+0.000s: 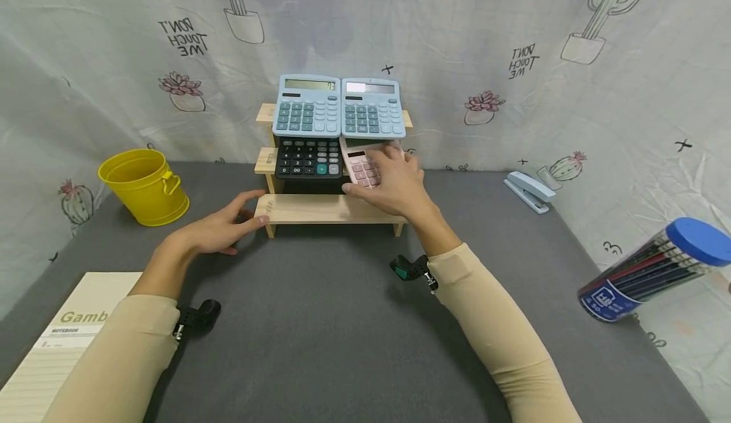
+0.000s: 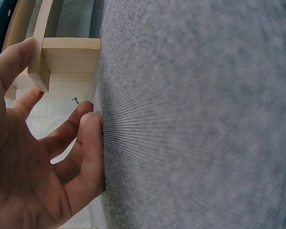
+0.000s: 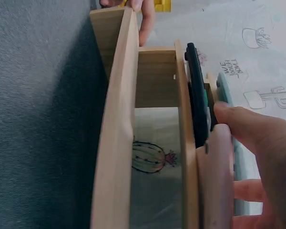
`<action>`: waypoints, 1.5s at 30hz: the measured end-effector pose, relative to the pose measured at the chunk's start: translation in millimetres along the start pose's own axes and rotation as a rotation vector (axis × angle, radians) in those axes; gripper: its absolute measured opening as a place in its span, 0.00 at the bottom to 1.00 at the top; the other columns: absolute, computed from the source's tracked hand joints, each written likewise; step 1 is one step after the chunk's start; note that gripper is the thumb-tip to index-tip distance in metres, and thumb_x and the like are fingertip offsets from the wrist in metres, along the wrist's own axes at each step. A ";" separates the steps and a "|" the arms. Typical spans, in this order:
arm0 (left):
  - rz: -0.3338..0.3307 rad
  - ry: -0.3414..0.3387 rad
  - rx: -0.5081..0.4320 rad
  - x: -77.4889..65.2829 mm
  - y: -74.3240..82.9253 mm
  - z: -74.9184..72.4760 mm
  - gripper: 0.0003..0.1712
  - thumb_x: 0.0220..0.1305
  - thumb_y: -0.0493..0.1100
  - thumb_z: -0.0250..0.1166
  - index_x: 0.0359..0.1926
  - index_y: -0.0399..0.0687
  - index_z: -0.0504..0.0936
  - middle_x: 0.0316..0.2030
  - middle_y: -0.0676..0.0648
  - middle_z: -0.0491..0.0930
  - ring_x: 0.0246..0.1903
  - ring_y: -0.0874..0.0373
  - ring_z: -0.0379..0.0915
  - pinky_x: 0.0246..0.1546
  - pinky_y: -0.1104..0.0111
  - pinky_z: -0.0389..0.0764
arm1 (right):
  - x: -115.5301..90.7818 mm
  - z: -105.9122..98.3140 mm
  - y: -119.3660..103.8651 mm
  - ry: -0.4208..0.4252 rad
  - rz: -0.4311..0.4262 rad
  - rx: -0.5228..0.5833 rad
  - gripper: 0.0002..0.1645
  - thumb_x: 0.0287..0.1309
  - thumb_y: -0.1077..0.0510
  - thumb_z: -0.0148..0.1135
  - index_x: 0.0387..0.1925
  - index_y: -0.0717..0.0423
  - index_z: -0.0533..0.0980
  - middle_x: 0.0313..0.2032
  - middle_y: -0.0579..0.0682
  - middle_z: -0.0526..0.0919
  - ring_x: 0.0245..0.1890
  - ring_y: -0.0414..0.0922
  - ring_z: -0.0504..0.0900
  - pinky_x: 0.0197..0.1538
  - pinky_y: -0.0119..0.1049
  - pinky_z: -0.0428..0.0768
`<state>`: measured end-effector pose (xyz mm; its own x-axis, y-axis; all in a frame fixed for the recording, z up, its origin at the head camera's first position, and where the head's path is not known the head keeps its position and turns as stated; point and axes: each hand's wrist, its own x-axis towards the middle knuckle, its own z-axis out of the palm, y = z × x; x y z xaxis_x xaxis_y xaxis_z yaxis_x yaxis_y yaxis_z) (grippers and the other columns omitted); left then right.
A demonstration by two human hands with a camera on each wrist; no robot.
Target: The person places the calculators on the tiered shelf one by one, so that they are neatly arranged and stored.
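A three-step wooden stand point(image 1: 331, 208) stands at the back of the table. My left hand point(image 1: 219, 226) holds the left end of its lowest board between thumb and index finger point(image 2: 26, 102), the other fingers down by the cloth. On the middle step, my right hand point(image 1: 394, 179) grips a pink calculator point(image 1: 363, 169) across its face, thumb at its left edge; the hand hides its right part. The calculator sits slightly tilted beside a black calculator point(image 1: 308, 158). Two light blue calculators, one on the left point(image 1: 307, 106) and one on the right point(image 1: 373, 109), lean side by side on the top step.
A yellow bucket point(image 1: 143, 188) stands to the left, behind a notebook point(image 1: 68, 328) partly under my left sleeve. On the right lie a blue stapler point(image 1: 529, 191) and a blue-lidded tub of pencils point(image 1: 651, 271). A patterned curtain point(image 1: 342, 36) hangs behind the grey table point(image 1: 320, 321).
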<state>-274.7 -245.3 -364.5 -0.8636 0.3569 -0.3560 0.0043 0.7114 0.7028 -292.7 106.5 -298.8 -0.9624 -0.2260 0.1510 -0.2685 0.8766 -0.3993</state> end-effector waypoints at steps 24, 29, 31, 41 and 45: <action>0.008 0.018 -0.021 2.1 -4.8 1.6 0.53 0.71 0.74 0.53 0.82 0.69 0.32 0.74 0.28 0.51 0.66 0.29 0.62 0.41 0.53 0.86 | 2.9 3.1 8.5 0.035 -0.041 -0.017 0.62 0.41 0.28 0.80 0.75 0.48 0.67 0.74 0.54 0.62 0.63 0.61 0.57 0.56 0.55 0.62; 0.005 0.022 -0.019 2.7 -5.0 1.7 0.54 0.70 0.75 0.53 0.82 0.69 0.33 0.74 0.28 0.52 0.66 0.30 0.62 0.41 0.53 0.86 | 7.2 8.6 5.5 0.073 -0.017 -0.036 0.61 0.41 0.26 0.78 0.73 0.47 0.69 0.73 0.53 0.63 0.64 0.62 0.57 0.58 0.55 0.62; 0.003 0.020 -0.017 2.3 -5.4 1.7 0.53 0.70 0.75 0.53 0.82 0.69 0.33 0.74 0.28 0.52 0.66 0.30 0.62 0.41 0.53 0.86 | 9.5 11.0 3.9 0.076 -0.009 -0.047 0.61 0.41 0.24 0.77 0.73 0.46 0.69 0.72 0.53 0.64 0.64 0.63 0.58 0.59 0.56 0.62; -0.002 0.015 -0.018 1.4 -6.0 3.3 0.53 0.71 0.75 0.53 0.82 0.71 0.32 0.75 0.28 0.52 0.66 0.30 0.62 0.42 0.53 0.86 | 19.9 11.8 6.0 0.078 0.002 -0.049 0.61 0.42 0.23 0.76 0.73 0.48 0.68 0.73 0.54 0.64 0.65 0.62 0.60 0.63 0.56 0.64; -0.006 0.019 -0.009 1.6 -2.8 2.5 0.53 0.70 0.75 0.53 0.82 0.72 0.33 0.74 0.29 0.53 0.65 0.31 0.63 0.41 0.53 0.86 | 22.1 11.2 12.7 0.119 -0.035 -0.017 0.61 0.43 0.26 0.78 0.72 0.53 0.69 0.73 0.53 0.65 0.61 0.57 0.64 0.62 0.52 0.64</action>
<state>-274.9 -245.2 -368.6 -0.8733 0.3408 -0.3481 -0.0054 0.7077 0.7065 -317.8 107.9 -310.7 -0.9402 -0.2058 0.2714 -0.3005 0.8764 -0.3764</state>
